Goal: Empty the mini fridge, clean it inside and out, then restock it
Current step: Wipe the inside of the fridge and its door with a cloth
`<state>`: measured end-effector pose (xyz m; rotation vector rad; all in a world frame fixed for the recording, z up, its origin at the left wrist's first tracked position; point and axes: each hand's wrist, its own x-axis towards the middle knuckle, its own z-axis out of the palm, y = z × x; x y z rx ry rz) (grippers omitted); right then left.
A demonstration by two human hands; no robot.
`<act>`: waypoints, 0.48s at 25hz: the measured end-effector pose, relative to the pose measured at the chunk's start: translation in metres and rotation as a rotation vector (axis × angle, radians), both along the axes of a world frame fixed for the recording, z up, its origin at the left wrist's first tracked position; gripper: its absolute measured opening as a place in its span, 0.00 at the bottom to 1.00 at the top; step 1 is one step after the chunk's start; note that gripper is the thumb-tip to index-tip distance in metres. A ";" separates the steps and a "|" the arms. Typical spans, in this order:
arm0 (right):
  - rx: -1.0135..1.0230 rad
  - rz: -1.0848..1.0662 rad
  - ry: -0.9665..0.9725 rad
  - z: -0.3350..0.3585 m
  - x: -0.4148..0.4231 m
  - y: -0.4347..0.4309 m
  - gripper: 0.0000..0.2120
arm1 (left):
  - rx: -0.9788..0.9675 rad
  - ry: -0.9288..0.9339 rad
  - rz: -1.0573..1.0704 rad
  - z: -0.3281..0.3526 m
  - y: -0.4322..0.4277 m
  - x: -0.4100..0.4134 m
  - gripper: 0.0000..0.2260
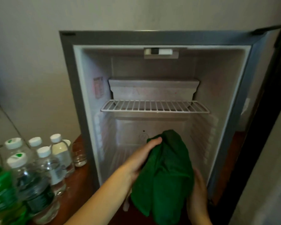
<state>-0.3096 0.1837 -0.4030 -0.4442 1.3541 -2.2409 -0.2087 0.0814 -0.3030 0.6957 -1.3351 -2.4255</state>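
Observation:
The mini fridge point(75, 88) stands open, its inside bare apart from a white wire shelf point(154, 107) and a small freezer box point(152, 89) above it. In front of the lower compartment hangs a dark green cloth point(167, 172). My left hand point(143, 158) grips the cloth's upper left part, thumb on top. My right hand point(199, 190) lies against the cloth's right side with its fingers fairly straight; the cloth covers most of that hand.
Several capped water bottles point(44, 166) and green-labelled bottles point(2, 190) stand on the wooden surface point(81, 176) left of the fridge, with an empty glass point(79, 155) beside them. The fridge door point(272, 98) is swung open at the right. A pale wall rises behind.

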 end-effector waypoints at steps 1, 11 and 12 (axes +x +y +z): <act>-0.132 0.229 -0.198 0.023 0.009 0.007 0.13 | -0.045 0.039 -0.004 0.007 0.003 0.013 0.19; -0.141 0.344 -0.104 0.134 0.079 0.018 0.26 | -1.759 0.011 0.935 0.051 -0.023 0.103 0.18; -0.108 0.209 0.110 0.154 0.076 0.017 0.25 | -1.727 -0.019 1.052 0.053 -0.037 0.114 0.20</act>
